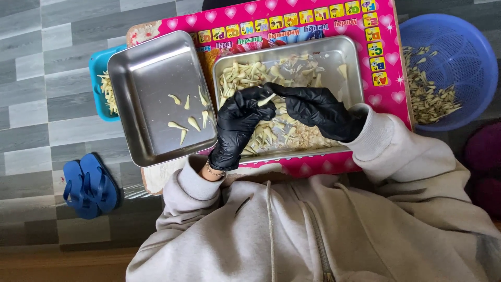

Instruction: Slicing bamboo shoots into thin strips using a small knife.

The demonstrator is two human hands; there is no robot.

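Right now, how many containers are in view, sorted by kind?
Metal trays: 2, one beside the left hand, one under both hands, right hand included
Blue basket: 1
Turquoise plastic tray: 1
Total: 4

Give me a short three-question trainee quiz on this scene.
1. True or false: both hands, left hand and right hand, wear black gloves.
2. Which tray holds only a few pale pieces? A. the left tray B. the right tray
3. Fill in: the husks lie in a round ____ basket.

Key: 1. True. 2. A; the right tray is heaped with pieces. 3. Blue. The fingers of both hands pinch one pale piece over the right tray.
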